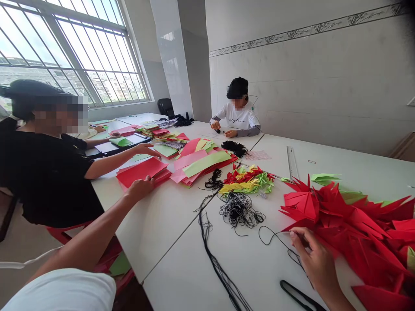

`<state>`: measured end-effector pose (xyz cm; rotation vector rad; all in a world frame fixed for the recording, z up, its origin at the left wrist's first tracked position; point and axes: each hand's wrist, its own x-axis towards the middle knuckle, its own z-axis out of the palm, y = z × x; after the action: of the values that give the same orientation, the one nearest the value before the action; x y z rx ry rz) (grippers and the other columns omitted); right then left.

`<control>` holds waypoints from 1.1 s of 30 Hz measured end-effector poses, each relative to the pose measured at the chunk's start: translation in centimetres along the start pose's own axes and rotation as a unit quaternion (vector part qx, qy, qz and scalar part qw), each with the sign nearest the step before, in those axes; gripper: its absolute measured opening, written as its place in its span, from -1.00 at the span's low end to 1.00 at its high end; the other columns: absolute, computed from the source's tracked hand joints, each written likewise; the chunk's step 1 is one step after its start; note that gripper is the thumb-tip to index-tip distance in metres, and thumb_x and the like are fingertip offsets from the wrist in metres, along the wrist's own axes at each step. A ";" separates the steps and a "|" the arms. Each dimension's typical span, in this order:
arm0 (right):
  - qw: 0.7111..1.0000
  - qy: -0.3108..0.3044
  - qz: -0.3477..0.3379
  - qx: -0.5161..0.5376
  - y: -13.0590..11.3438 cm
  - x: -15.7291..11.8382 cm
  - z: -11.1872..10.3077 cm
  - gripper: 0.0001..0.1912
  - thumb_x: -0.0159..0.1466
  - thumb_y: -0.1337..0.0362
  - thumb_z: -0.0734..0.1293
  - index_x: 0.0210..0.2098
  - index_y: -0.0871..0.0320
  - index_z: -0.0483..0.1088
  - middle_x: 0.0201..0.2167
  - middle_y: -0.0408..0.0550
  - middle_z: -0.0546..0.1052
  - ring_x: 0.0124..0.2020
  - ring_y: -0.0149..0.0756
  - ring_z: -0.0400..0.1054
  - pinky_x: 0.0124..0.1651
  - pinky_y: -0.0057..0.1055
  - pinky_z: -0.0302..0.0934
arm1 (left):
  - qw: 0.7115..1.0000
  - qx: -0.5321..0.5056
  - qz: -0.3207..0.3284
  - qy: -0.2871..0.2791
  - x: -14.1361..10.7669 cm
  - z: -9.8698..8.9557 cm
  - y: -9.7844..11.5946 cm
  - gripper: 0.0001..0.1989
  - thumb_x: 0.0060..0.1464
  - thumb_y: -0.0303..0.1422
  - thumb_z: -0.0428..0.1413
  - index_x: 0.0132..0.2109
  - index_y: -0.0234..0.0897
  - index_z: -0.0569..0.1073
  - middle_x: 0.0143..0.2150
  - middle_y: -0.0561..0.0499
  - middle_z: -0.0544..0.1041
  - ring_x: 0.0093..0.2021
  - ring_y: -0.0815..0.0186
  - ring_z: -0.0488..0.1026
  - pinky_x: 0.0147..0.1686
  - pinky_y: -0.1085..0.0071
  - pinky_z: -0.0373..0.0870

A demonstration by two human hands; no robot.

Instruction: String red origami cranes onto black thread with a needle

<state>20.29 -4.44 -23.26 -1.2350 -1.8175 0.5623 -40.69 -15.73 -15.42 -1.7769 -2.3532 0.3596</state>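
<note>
My left hand [141, 190] reaches to the left across the table, its fingers closed at the near edge of a stack of red paper [145, 169]. At the right, my right hand [313, 250] pinches the end of a thin black cord [275, 233], which loops over the white table and runs under the hand. Folded red paper pieces [350, 216] lie heaped just beyond and beside my right hand. A tangle of black and white thread [240, 210] sits between the two hands, with small red, yellow and green folded pieces [248, 180] behind it.
One person in black [48, 168] sits at the left, an arm stretched toward the papers. Another in white [238, 116] works across the table. Pink and green sheets [201, 162], long black cords [212, 259], a ruler [292, 162] and a black tool [300, 296] lie on the white table [175, 268].
</note>
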 end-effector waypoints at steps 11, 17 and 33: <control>0.999 -0.021 -0.014 -0.033 2.0 0.5 -0.3 -0.50 0.29 -0.23 0.21 -0.32 0.07 0.46 -0.48 -0.10 0.58 -0.46 -0.25 0.52 -0.40 -0.43 0.36 | 0.986 0.163 -0.037 0.018 -4.6 -1.0 5.6 -0.63 0.15 -0.66 -0.11 0.02 -0.54 0.47 0.01 -0.50 0.50 -0.33 0.09 0.56 -0.42 0.31 0.35; 0.999 -0.019 -0.024 -0.033 2.0 0.4 -0.4 -0.52 0.30 -0.20 0.22 -0.31 0.07 0.46 -0.49 -0.11 0.58 -0.46 -0.25 0.51 -0.39 -0.42 0.36 | 0.983 0.183 -0.017 0.021 -7.2 -1.7 9.7 -0.57 0.13 -0.72 -0.13 0.05 -0.55 0.48 0.22 -0.57 0.39 -0.26 0.03 0.59 -0.47 0.31 0.34; 1.000 -0.003 -0.011 -0.026 1.1 0.3 -0.2 -0.52 0.31 -0.20 0.21 -0.31 0.07 0.44 -0.50 -0.12 0.56 -0.45 -0.26 0.49 -0.36 -0.42 0.32 | 0.999 0.028 -0.024 -0.027 -7.6 -6.9 9.3 -0.60 0.31 -0.29 -0.07 0.20 -0.32 0.36 0.03 -0.22 0.56 -0.07 -0.01 0.57 -0.31 0.27 0.37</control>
<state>21.03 -3.69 -23.83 -1.2489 -1.8587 0.5094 -28.17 -19.97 -11.48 -1.7029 -2.3943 0.4667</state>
